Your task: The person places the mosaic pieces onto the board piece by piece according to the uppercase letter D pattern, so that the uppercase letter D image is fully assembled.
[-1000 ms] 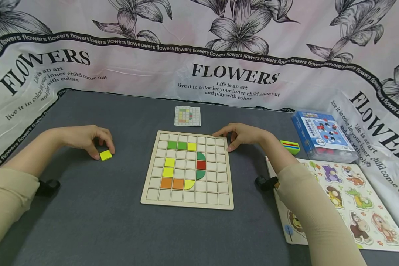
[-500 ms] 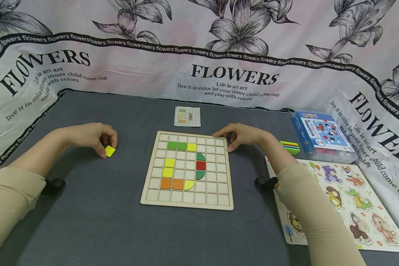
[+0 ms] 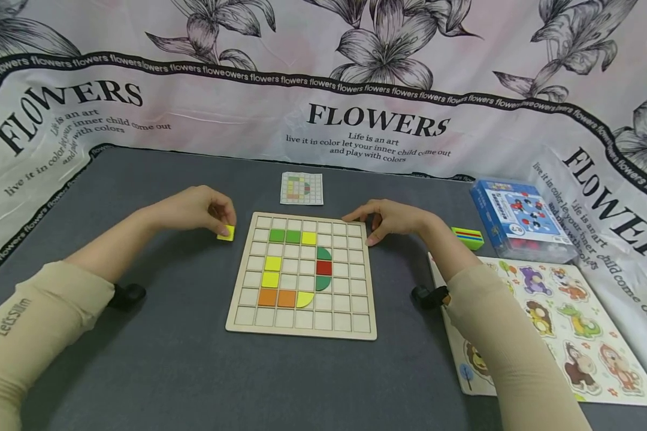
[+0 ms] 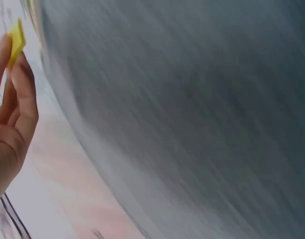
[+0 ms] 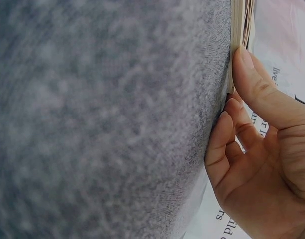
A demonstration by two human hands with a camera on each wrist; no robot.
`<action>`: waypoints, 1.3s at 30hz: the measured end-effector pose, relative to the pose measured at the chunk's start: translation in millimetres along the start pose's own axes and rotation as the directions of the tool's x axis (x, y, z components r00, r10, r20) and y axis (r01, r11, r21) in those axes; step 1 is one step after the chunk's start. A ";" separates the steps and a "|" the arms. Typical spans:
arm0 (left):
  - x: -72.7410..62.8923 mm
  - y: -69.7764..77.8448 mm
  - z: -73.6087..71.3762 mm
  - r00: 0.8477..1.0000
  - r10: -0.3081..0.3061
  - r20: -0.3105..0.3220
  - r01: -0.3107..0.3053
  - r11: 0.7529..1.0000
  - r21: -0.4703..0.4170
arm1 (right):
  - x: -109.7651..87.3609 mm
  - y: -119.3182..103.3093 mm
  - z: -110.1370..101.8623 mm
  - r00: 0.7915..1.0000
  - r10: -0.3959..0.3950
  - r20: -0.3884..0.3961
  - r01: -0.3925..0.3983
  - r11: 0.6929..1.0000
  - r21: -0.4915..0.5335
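Note:
My left hand [image 3: 202, 206] pinches a yellow square tile [image 3: 226, 233] between thumb and fingers, just left of the wooden grid board [image 3: 302, 328]. In the left wrist view the same yellow tile [image 4: 16, 42] stands out from the fingertips. My right hand [image 3: 390, 220] grips the board's far right corner, thumb at the side edge and index finger along the far edge. Its thumb [image 5: 252, 82] lies against the board's edge [image 5: 236, 30] in the right wrist view. On the board sit green, yellow and orange squares, a red square [image 3: 324, 267], and several rounded green and yellow pieces.
Behind the board lies a small pattern card [image 3: 301, 188]. To the right are a striped green block [image 3: 467, 238], a blue box [image 3: 523, 215] and an animal puzzle board [image 3: 563, 317], partly under the right sleeve. A flower-printed cloth [image 3: 237, 129] hangs behind the table.
My left hand has carried the yellow tile rightward from the table's left side to beside the board. The right hand has kept its hold on the corner.

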State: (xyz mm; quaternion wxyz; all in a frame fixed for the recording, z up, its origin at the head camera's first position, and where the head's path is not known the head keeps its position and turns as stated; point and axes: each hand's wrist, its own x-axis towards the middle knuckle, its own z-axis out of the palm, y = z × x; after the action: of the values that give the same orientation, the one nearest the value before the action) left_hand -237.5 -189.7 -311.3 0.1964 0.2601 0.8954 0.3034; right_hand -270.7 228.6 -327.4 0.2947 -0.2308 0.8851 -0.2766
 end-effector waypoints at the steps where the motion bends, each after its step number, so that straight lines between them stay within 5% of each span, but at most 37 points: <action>1: 3.1 6.4 3.6 1.000 0.001 -0.026 -0.001 1.000 0.000 | 0.3 -0.3 -0.2 1.000 0.001 0.000 -0.001 1.000 0.004; 12: 31.8 45.2 39.5 0.995 0.022 -0.093 -0.024 0.999 -0.027 | 1.9 -1.2 -1.3 1.000 0.002 0.001 -0.002 1.000 0.012; 23: 39.5 50.1 56.5 0.996 -0.011 -0.087 0.010 1.000 -0.021 | 1.6 1.0 -0.3 1.000 -0.007 0.003 0.007 1.000 0.011; 39: 39.1 53.3 57.3 0.996 0.019 -0.081 -0.015 0.999 0.046 | 0.8 1.1 0.0 1.000 -0.003 -0.004 0.003 1.000 0.016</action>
State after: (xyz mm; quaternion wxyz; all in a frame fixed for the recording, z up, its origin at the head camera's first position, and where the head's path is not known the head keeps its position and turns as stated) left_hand -220.7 -105.3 -326.8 0.1510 0.2594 0.9070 0.2953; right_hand -271.5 228.9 -328.3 0.2945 -0.2290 0.8831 -0.2847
